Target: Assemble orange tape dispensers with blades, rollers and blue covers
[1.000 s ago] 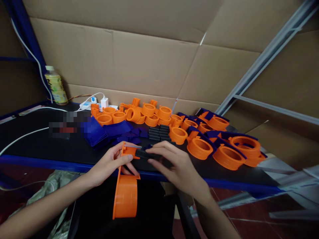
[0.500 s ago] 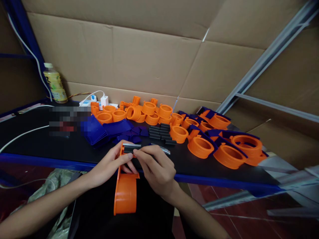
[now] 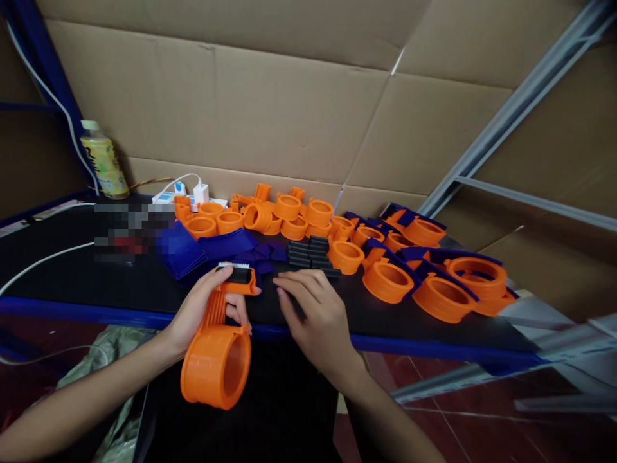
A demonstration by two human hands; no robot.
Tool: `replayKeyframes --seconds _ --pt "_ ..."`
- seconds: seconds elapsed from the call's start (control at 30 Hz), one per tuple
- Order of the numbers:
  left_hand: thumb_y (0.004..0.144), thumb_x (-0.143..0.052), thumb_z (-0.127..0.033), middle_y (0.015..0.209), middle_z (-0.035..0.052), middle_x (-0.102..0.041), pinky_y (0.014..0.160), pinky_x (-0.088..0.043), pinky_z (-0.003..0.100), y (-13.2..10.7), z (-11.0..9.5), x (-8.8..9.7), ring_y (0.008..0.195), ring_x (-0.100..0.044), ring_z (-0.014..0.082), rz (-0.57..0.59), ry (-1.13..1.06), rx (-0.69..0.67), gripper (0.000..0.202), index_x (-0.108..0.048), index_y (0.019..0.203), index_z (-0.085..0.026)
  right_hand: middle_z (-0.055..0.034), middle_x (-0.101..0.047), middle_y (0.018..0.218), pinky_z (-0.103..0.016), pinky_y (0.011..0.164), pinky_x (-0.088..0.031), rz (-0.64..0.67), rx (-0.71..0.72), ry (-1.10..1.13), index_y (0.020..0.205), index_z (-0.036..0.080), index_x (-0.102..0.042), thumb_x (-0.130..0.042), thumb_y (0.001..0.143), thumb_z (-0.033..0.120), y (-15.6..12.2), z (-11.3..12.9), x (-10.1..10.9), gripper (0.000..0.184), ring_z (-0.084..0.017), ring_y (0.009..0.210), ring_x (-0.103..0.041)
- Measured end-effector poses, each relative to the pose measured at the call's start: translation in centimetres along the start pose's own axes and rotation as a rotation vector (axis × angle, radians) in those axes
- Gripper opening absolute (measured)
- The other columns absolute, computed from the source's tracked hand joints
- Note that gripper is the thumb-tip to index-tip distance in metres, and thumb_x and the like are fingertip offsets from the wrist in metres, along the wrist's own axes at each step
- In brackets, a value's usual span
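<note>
My left hand is closed around the handle of an orange tape dispenser, whose large ring hangs below the fingers. A black roller sits across the dispenser's top end, with a toothed metal blade along its far side. The left thumb presses near the roller's left end. To the right, apart from the dispenser, my right hand hovers over the table edge. Its fingers are loosely bent with a gap to the thumb, and nothing shows in them.
Several orange dispenser bodies are piled along the cardboard wall. Blue plates and black rollers lie before them. Dispensers with blue plates stand at right. A bottle and white plug are at back left.
My right hand has come away from the roller, moving right. My left hand has shifted left and turned the dispenser, so its ring opening shows.
</note>
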State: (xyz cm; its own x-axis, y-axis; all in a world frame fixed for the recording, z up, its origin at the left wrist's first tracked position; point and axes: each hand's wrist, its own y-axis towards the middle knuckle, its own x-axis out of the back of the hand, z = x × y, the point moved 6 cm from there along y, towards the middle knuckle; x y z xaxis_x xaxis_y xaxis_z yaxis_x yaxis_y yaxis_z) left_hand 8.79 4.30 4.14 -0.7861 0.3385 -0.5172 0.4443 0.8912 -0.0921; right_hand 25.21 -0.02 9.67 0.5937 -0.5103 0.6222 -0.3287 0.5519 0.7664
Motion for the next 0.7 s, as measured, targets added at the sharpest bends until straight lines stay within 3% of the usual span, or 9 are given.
replayKeyframes --seconds 0.17,0.3,0.43,0.6,0.7 --pt "0.093 -0.046 -0.059 0.058 0.0082 -0.067 0.060 -0.055 0.034 0.2 0.3 0.4 0.056 -0.068 0.0246 -0.022 -0.082 0.069 0.058 -0.068 0.109 -0.007 -0.0065 -0.073 0.102 -0.042 0.085 -0.054 0.256 -0.114 -0.205 0.104 0.020 -0.072 -0.058 0.097 0.023 -1.3 -1.2 -1.7 0.016 -0.024 0.097 -0.065" --pt "0.093 -0.047 -0.059 0.060 0.0087 -0.069 0.060 -0.056 0.034 0.1 0.2 0.3 0.058 -0.069 0.0247 -0.027 -0.086 0.057 0.058 -0.067 0.112 -0.008 -0.0051 -0.072 0.106 -0.038 0.090 -0.053 0.244 -0.058 -0.131 0.108 0.021 -0.070 -0.057 0.098 0.022 -1.9 -0.5 -2.2 0.017 -0.020 0.099 -0.065" --pt "0.093 -0.051 -0.053 0.060 0.0096 -0.069 0.058 -0.055 0.033 0.1 -0.2 0.1 0.059 -0.070 0.0255 -0.009 -0.039 -0.004 0.049 -0.067 0.106 -0.008 -0.0077 -0.069 0.117 -0.037 0.083 -0.056 0.201 -0.114 -0.176 0.121 0.022 -0.066 -0.060 0.096 0.028 -1.7 -1.1 -1.9 0.026 -0.023 0.107 -0.063" --pt "0.092 -0.057 -0.044 0.061 0.0085 -0.069 0.056 -0.056 0.033 0.1 -0.5 0.0 0.056 -0.071 0.0252 -0.009 0.013 -0.079 0.034 -0.063 0.099 -0.011 -0.0069 -0.069 0.110 -0.034 0.080 -0.057 0.252 -0.143 -0.197 0.110 0.023 -0.070 -0.058 0.097 0.025 -1.8 -1.7 -1.9 0.017 -0.022 0.103 -0.064" --pt "0.093 -0.057 -0.044 0.063 0.0080 -0.070 0.056 -0.057 0.035 0.1 -0.5 -0.2 0.056 -0.071 0.0252 -0.010 0.017 -0.081 0.032 -0.061 0.099 -0.012 -0.0064 -0.069 0.110 -0.033 0.079 -0.058 0.260 -0.168 -0.184 0.113 0.024 -0.069 -0.058 0.096 0.022 -1.8 -1.8 -1.8 0.020 -0.021 0.103 -0.065"
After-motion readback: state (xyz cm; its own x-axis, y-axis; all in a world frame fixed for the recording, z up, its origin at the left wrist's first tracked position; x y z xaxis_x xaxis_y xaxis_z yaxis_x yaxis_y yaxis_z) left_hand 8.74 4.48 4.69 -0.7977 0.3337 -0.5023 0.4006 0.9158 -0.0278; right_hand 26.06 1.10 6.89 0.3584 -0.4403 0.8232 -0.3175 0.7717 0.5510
